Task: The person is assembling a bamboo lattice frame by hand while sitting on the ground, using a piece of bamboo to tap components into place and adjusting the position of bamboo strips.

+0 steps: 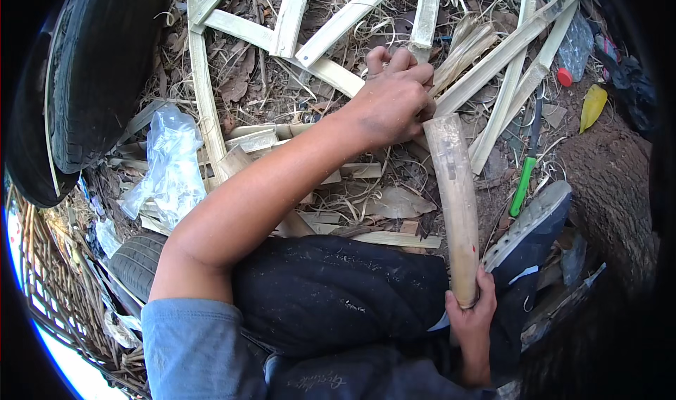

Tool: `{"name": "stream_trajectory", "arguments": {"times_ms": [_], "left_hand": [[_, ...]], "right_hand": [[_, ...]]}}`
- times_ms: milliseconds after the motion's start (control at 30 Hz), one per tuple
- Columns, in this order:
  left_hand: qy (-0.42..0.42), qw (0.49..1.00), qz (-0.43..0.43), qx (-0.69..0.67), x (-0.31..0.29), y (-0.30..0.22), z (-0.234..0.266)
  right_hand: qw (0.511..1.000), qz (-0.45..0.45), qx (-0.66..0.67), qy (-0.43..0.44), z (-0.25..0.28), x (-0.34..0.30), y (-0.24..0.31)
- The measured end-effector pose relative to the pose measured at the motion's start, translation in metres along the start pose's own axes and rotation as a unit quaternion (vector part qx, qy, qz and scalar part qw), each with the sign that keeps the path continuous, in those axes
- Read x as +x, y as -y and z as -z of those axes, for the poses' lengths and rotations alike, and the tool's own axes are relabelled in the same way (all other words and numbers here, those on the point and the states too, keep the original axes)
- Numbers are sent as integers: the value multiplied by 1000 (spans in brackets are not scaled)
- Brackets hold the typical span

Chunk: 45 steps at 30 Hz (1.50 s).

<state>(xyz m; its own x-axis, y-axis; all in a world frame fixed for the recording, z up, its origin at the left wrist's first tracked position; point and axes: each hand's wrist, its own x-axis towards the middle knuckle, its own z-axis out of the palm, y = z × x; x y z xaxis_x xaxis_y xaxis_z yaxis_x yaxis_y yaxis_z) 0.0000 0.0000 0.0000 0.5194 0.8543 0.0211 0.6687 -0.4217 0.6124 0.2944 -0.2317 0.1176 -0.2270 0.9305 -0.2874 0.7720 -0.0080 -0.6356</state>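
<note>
My left hand (401, 97) reaches across to the far middle, its fingers curled over the spot where several pale bamboo strips (345, 76) meet. What those fingers pinch, if anything, is hidden beneath them. In my right hand (475, 319), near the lower right, is the lower end of a thick wooden club (454, 210). The club stands lengthwise in front of my leg, and its blunt far end lies just to the right of my left hand. Pale strips cross each other on the ground beyond, forming a zigzag frame.
A green-handled knife (522, 185) lies right of the club, near my shoe (531, 220). Crumpled clear plastic (169, 164) and tyres (105, 69) are at left. A plastic bottle with a red cap (565, 77), a yellow leaf (593, 109) and a tree trunk (605, 182) are at right.
</note>
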Motion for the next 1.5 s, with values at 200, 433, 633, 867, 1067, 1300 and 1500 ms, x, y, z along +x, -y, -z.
{"name": "stream_trajectory", "arguments": {"times_ms": [200, 433, 633, 867, 1067, 1300, 1500], "left_hand": [[-43, 998, -2, -36, 0, 3, -4], [-47, 998, -14, -34, -3, 7, -5], [-41, 999, -12, -27, -2, 7, -6], [1, 999, 10, -34, -4, 5, -3], [-11, 999, 1, -41, -4, 3, -4], [-18, 1000, -2, -24, -2, 7, -4], [-8, 999, -12, -34, -5, 7, -6]], "right_hand": [[997, 7, 41, -67, -2, -8, -6], [998, -21, 61, -28, 7, -26, -17], [998, -14, 56, -24, 7, -26, -16], [998, 7, 33, -59, 1, -12, -1], [1000, -8, -6, -9, -1, -2, -4], [999, -13, 30, 0, 10, -20, -9], [998, -15, 20, 51, 9, -19, -19]]}}
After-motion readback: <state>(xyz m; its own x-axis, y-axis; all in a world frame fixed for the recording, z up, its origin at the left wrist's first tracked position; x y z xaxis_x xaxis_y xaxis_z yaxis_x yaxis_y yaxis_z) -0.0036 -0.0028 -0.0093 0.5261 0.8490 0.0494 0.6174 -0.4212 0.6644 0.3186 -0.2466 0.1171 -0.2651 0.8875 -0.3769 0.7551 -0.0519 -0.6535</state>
